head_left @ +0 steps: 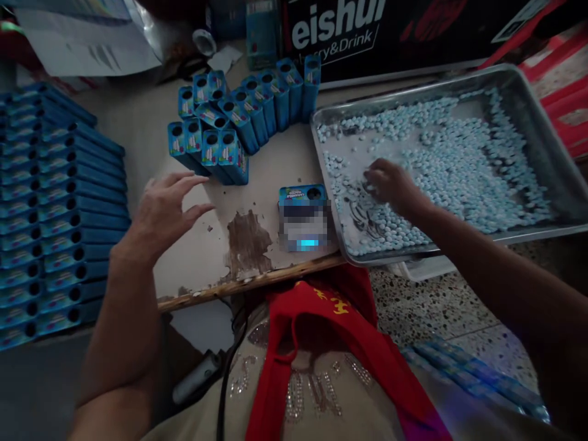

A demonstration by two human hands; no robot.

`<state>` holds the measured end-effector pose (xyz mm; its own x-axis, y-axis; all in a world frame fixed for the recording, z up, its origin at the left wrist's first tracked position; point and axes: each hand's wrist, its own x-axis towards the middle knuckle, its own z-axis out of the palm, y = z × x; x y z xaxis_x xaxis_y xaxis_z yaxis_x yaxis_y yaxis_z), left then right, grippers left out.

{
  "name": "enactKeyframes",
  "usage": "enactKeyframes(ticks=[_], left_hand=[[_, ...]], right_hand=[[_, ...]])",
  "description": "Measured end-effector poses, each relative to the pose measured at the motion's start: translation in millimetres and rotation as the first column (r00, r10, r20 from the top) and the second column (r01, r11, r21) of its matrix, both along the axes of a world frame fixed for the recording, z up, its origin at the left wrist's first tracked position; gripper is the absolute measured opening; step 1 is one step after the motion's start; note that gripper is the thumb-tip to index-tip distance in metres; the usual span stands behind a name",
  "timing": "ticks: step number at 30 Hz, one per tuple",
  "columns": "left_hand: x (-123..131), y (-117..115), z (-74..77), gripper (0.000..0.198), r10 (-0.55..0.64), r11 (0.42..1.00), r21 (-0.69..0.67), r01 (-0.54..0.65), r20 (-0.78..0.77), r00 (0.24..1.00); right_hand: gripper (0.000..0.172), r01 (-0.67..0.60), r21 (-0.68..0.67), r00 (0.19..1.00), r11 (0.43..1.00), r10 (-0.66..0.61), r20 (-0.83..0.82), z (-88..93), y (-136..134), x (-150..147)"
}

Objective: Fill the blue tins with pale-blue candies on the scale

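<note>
My left hand (pixel 169 205) hovers over the table with thumb and fingers spread and nothing between them. Nearest to it stands a cluster of small blue candy boxes (pixel 211 147), each with a dark round hole in its top. My right hand (pixel 390 184) reaches into a metal tray (pixel 567 177), its fingers curled down among small pale-blue candies (pixel 478 171). Whatever those fingertips hold is hidden. Between my hands, one blue box (pixel 301 193) with its hole showing sits at the far side of a pixelated patch, where a cyan glow shows.
Many more blue boxes (pixel 59 214) are stacked in rows at the left. A black printed carton (pixel 344 43) stands behind the table. The table's worn wooden edge (pixel 257 278) runs close to my red apron (pixel 321 312). Blue strips (pixel 473 373) lie low at the right.
</note>
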<state>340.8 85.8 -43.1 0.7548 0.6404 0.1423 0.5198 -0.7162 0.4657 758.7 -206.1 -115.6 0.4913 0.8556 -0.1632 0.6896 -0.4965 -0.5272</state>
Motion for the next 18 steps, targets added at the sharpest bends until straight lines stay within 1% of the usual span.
enactKeyframes(ticks=[1, 2, 3, 4, 5, 7, 9, 10, 11, 12, 13, 14, 15, 16, 17, 18], left_hand=[[4, -6, 1.0, 0.074, -0.036, 0.999, -0.026, 0.036, 0.003, 0.999], [9, -11, 1.5, 0.074, -0.072, 0.996, -0.046, 0.072, 0.003, 0.997], [13, -17, 0.8, 0.074, -0.094, 0.993, -0.064, 0.095, 0.016, 0.995], [19, -23, -1.5, 0.072, -0.097, 0.991, -0.092, 0.102, 0.054, 0.994], [25, -29, -5.6, 0.071, -0.093, 0.986, -0.127, 0.106, 0.100, 0.991], [41, -44, -19.1, 0.071, -0.089, 0.969, -0.207, 0.132, 0.202, 0.975], [60, -63, -37.2, 0.082, -0.092, 0.942, -0.281, 0.182, 0.305, 0.948], [71, -72, -46.5, 0.089, -0.095, 0.927, -0.311, 0.210, 0.347, 0.933], [82, -82, -54.8, 0.091, -0.095, 0.912, -0.338, 0.233, 0.378, 0.921], [94, -91, -61.4, 0.087, -0.092, 0.898, -0.363, 0.249, 0.397, 0.913], [106, -100, -65.5, 0.077, -0.086, 0.889, -0.378, 0.257, 0.413, 0.906], [117, -107, -66.6, 0.066, -0.082, 0.887, -0.380, 0.262, 0.430, 0.899], [129, -113, -64.5, 0.056, -0.079, 0.892, -0.367, 0.265, 0.451, 0.889], [140, -117, -59.3, 0.049, -0.084, 0.901, -0.339, 0.270, 0.473, 0.877], [151, -120, -51.5, 0.046, -0.100, 0.914, -0.299, 0.275, 0.491, 0.866], [162, -123, -42.0, 0.046, -0.128, 0.925, -0.251, 0.284, 0.499, 0.857]], right_hand=[[0.045, 0.079, 0.050, 0.984, 0.996, -0.070, -0.165, 2.5, -3, 5], [0.050, 0.155, 0.085, 0.936, 0.984, -0.119, -0.332, 5.5, -7, 9], [0.054, 0.212, 0.102, 0.875, 0.972, -0.143, -0.462, 9.0, -11, 11], [0.058, 0.239, 0.103, 0.833, 0.965, -0.149, -0.534, 13.0, -15, 11], [0.061, 0.252, 0.098, 0.817, 0.963, -0.158, -0.554, 17.1, -19, 9], [0.063, 0.256, 0.077, 0.848, 0.964, -0.186, -0.496, 25.0, -24, 1], [0.065, 0.257, 0.077, 0.883, 0.963, -0.202, -0.423, 31.3, -25, -10], [0.068, 0.269, 0.094, 0.883, 0.959, -0.206, -0.421, 33.7, -25, -15], [0.071, 0.287, 0.112, 0.872, 0.951, -0.211, -0.441, 35.7, -23, -18], [0.073, 0.307, 0.122, 0.852, 0.944, -0.215, -0.477, 37.5, -20, -21], [0.073, 0.326, 0.128, 0.828, 0.936, -0.218, -0.516, 39.6, -16, -23], [0.071, 0.347, 0.135, 0.802, 0.928, -0.219, -0.555, 42.0, -11, -24], [0.067, 0.370, 0.150, 0.776, 0.917, -0.216, -0.593, 45.2, -5, -25], [0.061, 0.406, 0.186, 0.747, 0.895, -0.207, -0.632, 49.2, 2, -26], [0.056, 0.454, 0.248, 0.714, 0.856, -0.184, -0.675, 54.0, 10, -28], [0.051, 0.512, 0.328, 0.679, 0.794, -0.139, -0.721, 59.5, 18, -29]])
